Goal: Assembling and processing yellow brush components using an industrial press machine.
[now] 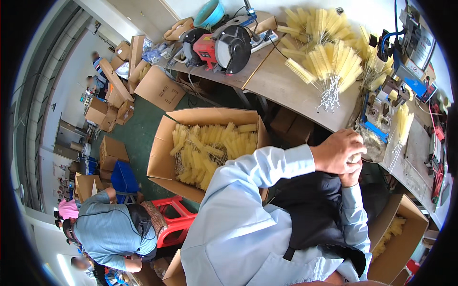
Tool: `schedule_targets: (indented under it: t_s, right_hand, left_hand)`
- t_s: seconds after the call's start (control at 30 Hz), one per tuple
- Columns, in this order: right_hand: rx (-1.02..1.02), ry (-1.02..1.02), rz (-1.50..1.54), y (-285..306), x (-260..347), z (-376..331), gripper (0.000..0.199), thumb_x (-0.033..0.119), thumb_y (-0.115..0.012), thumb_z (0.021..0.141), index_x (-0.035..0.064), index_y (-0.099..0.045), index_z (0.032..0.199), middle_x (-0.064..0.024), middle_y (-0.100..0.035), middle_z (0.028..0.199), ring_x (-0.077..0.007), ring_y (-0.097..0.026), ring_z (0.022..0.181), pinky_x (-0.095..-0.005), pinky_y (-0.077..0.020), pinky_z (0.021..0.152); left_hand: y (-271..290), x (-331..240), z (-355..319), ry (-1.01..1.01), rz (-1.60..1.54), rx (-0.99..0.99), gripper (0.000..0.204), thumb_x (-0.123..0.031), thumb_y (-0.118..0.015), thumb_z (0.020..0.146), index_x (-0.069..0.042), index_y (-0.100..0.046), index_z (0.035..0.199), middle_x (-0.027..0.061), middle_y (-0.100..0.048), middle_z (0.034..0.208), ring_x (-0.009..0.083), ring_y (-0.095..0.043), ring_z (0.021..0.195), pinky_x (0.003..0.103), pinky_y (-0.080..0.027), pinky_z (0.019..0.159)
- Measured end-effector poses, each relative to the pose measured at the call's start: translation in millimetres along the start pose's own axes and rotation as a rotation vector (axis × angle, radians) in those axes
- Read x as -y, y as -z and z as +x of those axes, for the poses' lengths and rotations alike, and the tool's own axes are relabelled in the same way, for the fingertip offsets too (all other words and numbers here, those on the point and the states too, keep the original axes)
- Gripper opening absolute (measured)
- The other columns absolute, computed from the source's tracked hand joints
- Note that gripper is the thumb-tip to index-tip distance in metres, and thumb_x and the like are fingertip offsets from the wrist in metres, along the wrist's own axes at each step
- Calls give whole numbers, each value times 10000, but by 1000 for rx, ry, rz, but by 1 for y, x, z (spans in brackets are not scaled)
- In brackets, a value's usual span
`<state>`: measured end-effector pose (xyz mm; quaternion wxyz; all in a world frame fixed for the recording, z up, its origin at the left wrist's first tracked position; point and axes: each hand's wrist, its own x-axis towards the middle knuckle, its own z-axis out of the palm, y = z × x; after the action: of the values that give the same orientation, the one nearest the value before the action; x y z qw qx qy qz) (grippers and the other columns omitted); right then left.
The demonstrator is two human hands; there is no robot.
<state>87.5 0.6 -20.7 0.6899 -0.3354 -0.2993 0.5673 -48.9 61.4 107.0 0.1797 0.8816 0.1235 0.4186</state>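
The step in hand appears to be close two-handed work at the near edge of the bench (272, 76), possibly on a small part enclosed by the fingers; the exact operation cannot be confirmed. The left hand (334, 151) is positioned uppermost, its back toward the camera and its fingers bent inward. The right hand (350, 175) is located just below it, on the near side, and the two hands touch. Neither hand is spread: the visible fingers are curled, but the inside of the grip is concealed, so whether they grasp a part or merely close against each other cannot be determined. A small pale area shows between the hands and cannot be identified. Judged from this posture, the next move calls for controlled release of the fingers and clearance from the blue metal fixture (376, 132), which stands just beyond and to the right. The yellow-bristled brushes (329, 62) are piled on the far part of the bench, with wire stems directed toward the near edge. A loose bundle of brushes (404, 123) lies to the right of the fixture. Further brushes fill the open cardboard box (161, 155) at left, and more are visible in the second cardboard box (405, 238) at near right.
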Motion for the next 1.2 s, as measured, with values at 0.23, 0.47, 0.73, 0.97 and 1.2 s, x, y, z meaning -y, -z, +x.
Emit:
schedule_targets:
  t_s: [0.23,0.47,0.73,0.97,1.2]
  right_hand:
    - [149,336,-594,0,6,-20,568,62,-747,736,38,-506,1250,-111,-599,1197,-183,-602,1073,-348,-518,874]
    - [219,234,-794,-25,40,-16,665,231,-841,695,4,-534,1240,-145,-629,1106,-268,-631,1031,-366,-496,887]
    - [-24,452,-1082,0,86,11,418,247,-820,740,13,-637,1034,-134,-672,977,-306,-646,951,-367,-492,862]
    - [-237,664,-1266,17,62,68,116,29,-711,780,30,-635,868,-116,-661,782,-306,-644,711,-363,-508,655]
    - [-280,598,-1424,4,61,85,127,30,-723,767,51,-607,817,-88,-599,701,-286,-596,636,-375,-478,581]
  left_hand:
    - [-2,1,-7,24,-239,45,318,-173,-785,671,-103,-663,955,114,-607,1008,309,-614,932,413,-531,793]
    - [32,-6,-5,110,-44,248,533,-184,-796,706,-79,-600,1191,119,-571,1141,320,-611,1032,396,-531,864]
    - [150,6,42,330,71,-33,517,-83,-823,692,-33,-621,1165,113,-608,1107,215,-619,902,323,-519,798]
    - [232,131,107,199,696,-357,503,-101,-823,691,-66,-624,1151,119,-612,1110,280,-614,990,376,-504,871]
    - [278,308,172,133,1028,-513,547,-237,-823,721,-96,-592,1197,153,-582,1147,343,-535,1114,426,-463,945]
